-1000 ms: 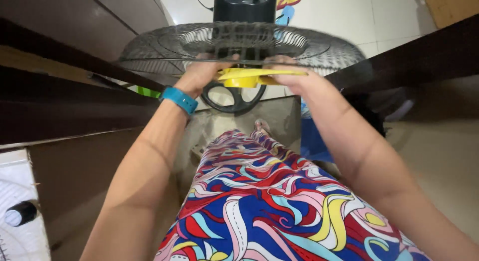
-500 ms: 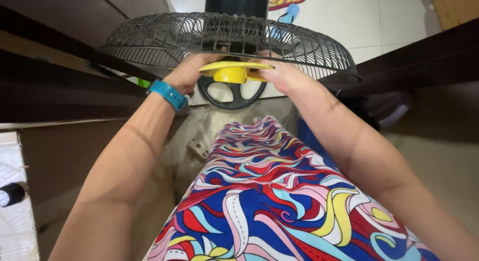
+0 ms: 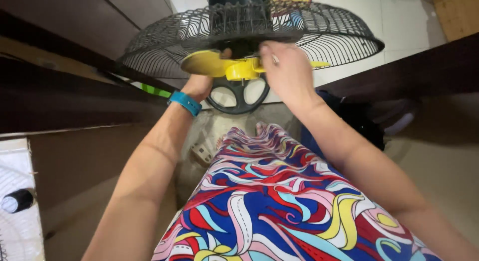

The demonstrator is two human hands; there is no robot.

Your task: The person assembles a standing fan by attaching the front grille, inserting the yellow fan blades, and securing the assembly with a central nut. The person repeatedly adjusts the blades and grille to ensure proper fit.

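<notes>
A yellow plastic fan blade (image 3: 224, 65) sits at the centre of a round black wire fan guard (image 3: 329, 36), just in front of the guard's dark hub, seen from above by the person wearing the camera. One broad lobe of the blade points left of the hub; a thinner edge shows to the right, behind the right hand.

The left hand (image 3: 199, 84) comes up from below the blade, its thumb resting on the left lobe near the hub; its other fingers are hidden, so the grip cannot be told. The right hand (image 3: 284, 71) curls over the blade's middle, fingers bent and pressed against the hub.

The blade looks light, stiff and smooth, likely slippery on its lobes and liable to crack at thin edges; the thick middle boss seems the safest hold.

Below the guard lie a black ring-shaped fan base (image 3: 238, 97) and pale floor. Nearer the camera is a bright swirl-patterned garment (image 3: 279, 201). Dark wooden furniture (image 3: 60, 96) stands left of the guard.
</notes>
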